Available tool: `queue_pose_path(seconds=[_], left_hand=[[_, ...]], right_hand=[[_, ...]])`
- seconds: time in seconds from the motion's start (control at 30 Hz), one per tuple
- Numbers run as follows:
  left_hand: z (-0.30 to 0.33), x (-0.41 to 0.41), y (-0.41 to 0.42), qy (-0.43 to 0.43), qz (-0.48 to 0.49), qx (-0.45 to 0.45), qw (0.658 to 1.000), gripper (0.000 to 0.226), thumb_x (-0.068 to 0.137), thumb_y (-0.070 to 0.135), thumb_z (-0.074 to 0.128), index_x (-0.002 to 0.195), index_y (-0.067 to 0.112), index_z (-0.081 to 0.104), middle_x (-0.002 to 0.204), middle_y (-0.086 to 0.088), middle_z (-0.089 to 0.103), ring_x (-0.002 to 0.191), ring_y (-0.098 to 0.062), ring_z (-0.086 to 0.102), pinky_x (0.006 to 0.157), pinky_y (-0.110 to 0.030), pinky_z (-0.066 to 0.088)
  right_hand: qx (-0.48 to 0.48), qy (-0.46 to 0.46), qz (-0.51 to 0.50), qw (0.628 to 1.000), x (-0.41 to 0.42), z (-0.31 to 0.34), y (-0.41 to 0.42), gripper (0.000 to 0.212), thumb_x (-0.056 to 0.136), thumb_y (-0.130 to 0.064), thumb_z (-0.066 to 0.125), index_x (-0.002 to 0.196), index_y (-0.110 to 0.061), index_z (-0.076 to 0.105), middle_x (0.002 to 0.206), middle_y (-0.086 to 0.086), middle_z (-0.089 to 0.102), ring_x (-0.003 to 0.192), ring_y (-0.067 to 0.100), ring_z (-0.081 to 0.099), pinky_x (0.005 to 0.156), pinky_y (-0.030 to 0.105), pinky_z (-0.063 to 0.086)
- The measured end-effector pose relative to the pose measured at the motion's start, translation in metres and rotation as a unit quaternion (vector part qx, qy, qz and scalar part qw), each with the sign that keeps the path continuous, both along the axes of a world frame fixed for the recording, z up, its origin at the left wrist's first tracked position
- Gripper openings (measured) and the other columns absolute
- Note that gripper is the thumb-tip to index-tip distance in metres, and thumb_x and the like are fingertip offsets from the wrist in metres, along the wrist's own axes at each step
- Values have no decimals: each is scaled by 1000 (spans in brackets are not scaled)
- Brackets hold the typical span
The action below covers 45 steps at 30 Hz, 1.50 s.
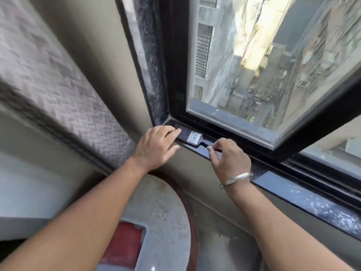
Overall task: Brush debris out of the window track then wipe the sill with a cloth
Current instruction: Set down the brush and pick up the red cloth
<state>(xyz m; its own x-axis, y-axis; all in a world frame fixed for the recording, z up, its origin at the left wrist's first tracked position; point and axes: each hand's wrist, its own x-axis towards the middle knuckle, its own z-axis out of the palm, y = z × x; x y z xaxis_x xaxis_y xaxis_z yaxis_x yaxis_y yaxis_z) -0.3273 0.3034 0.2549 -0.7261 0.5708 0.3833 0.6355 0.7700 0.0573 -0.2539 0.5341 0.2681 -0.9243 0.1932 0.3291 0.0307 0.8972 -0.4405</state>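
A small paintbrush [194,139] with a silver metal ferrule and dark handle lies along the black window track [230,153], its bristles pointing toward the left corner. My right hand [229,160] grips the handle's end, a silver bangle on the wrist. My left hand [156,146] rests flat on the track's left corner, fingers spread, touching the sill edge just left of the bristles. The dark stone sill [312,204] runs to the right and shows white dusty specks. I see no cloth.
The window sash [273,142] is swung open above the track, with a street far below. A patterned curtain [58,90] hangs at left. A round marble-topped table [166,222] with a red item stands below my arms.
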Motion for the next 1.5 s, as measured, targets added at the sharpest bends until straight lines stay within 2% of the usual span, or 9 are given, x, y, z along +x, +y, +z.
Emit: queue_pose_path(seconds=[0.1, 0.2, 0.33, 0.5, 0.7, 0.87, 1.07, 1.27, 1.5], left_hand=[[-33, 51, -55, 2, 6, -6, 1000, 31, 89, 33, 59, 115, 18, 70, 102, -3, 69, 87, -26, 61, 74, -40, 49], [-85, 113, -123, -183, 44, -85, 978, 26, 92, 29, 51, 104, 17, 71, 97, -6, 69, 88, -29, 65, 76, -41, 54], [-154, 194, -196, -424, 160, -169, 875, 40, 94, 36, 53, 132, 23, 57, 135, 2, 58, 126, -21, 52, 103, -37, 43], [-213, 241, -230, -496, 390, -114, 767, 54, 91, 47, 61, 131, 13, 48, 133, -10, 51, 122, -30, 52, 96, -42, 48], [-258, 252, -233, -447, 562, 59, 694, 71, 81, 44, 75, 129, -1, 48, 131, -24, 54, 122, -38, 53, 100, -45, 45], [-262, 247, -240, -457, 617, 101, 633, 73, 67, 37, 88, 121, 1, 53, 117, -19, 67, 109, -37, 64, 88, -46, 54], [-227, 250, -249, -612, 485, 319, 537, 25, 79, 18, 81, 97, 4, 72, 92, -14, 76, 82, -25, 72, 76, -34, 57], [-120, 186, -190, -688, 287, 434, 506, 38, 85, 15, 75, 121, 19, 65, 108, -8, 76, 101, -24, 71, 87, -42, 57], [5, 104, -3, -770, -61, 308, 556, 43, 85, 12, 71, 127, 17, 61, 111, -6, 69, 97, -24, 68, 70, -36, 57]], right_hand=[[-64, -22, 81, 994, 32, -19, -46, 15, 87, -39, 60, 82, -24, 59, 82, -6, 67, 77, 20, 65, 61, 34, 51], [-61, -207, 162, 963, 60, -66, -96, 18, 86, -43, 58, 89, -26, 62, 85, -6, 69, 83, 20, 64, 67, 33, 52], [-43, -432, 303, 848, 99, -144, -167, 31, 89, -37, 60, 115, -19, 63, 114, 3, 69, 101, 26, 65, 87, 34, 50], [9, -516, 367, 774, 134, -220, -252, 40, 86, -33, 61, 117, -8, 57, 118, 20, 63, 107, 36, 61, 90, 36, 46], [128, -475, 283, 823, 142, -284, -318, 97, 74, -55, 70, 141, 0, 26, 139, 24, 40, 125, 38, 43, 108, 47, 30], [108, -474, 280, 828, 131, -294, -328, 69, 71, -43, 72, 122, -6, 44, 109, 13, 67, 102, 33, 63, 87, 38, 47], [10, -551, 298, 779, 122, -252, -284, 24, 66, -38, 71, 84, -24, 62, 84, 0, 67, 81, 23, 65, 68, 26, 50], [-181, -488, 242, 819, 127, -155, -174, 21, 73, -42, 75, 83, -29, 62, 75, -8, 65, 74, 17, 64, 65, 28, 51], [-389, -304, 210, 844, 140, -47, -5, 104, 64, -36, 89, 146, -25, 27, 143, -18, 47, 132, 3, 46, 103, 19, 42]])
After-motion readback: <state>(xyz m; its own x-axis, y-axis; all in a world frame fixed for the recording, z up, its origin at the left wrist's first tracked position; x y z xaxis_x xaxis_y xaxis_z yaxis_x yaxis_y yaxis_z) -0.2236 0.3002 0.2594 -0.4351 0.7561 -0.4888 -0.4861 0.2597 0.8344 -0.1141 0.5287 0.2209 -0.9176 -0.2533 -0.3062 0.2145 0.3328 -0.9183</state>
